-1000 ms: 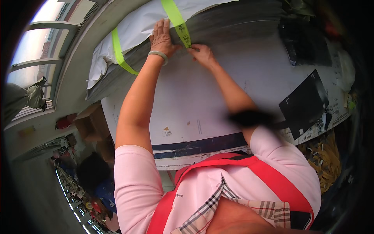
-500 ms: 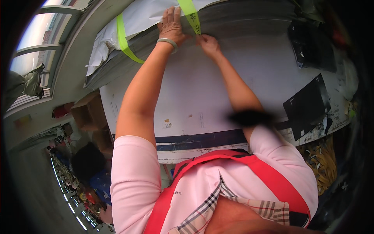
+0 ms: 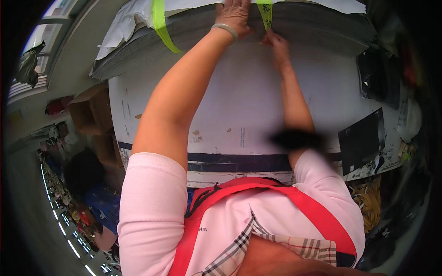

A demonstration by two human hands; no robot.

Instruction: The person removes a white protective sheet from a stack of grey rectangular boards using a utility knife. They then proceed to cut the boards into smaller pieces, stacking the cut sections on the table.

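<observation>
A thick stack of dark grey sheets (image 3: 317,32) lies along the far side of the table, with crumpled white paper (image 3: 126,25) on top. My left hand (image 3: 234,18) is pressed on the stack's near edge, fingers stretched out over the white paper and partly cut off by the picture's top. A bracelet circles that wrist. Just right of it, my right hand (image 3: 279,48) pinches the lower end of a yellow-green strip (image 3: 265,14) with handwriting, which hangs over the stack's edge. A second yellow-green strip (image 3: 162,28) hangs further left, untouched.
The white table (image 3: 216,106) has a dark blue band near its front edge. A black sheet (image 3: 361,142) lies at the right, with a black plastic bag (image 3: 375,76) behind it. Cardboard boxes (image 3: 90,110) stand left of the table; yellowish strips (image 3: 368,202) hang below its right side.
The view has shifted, so the stack and both hands appear higher and further right. Both hands keep about the same places on the stack and strip.
</observation>
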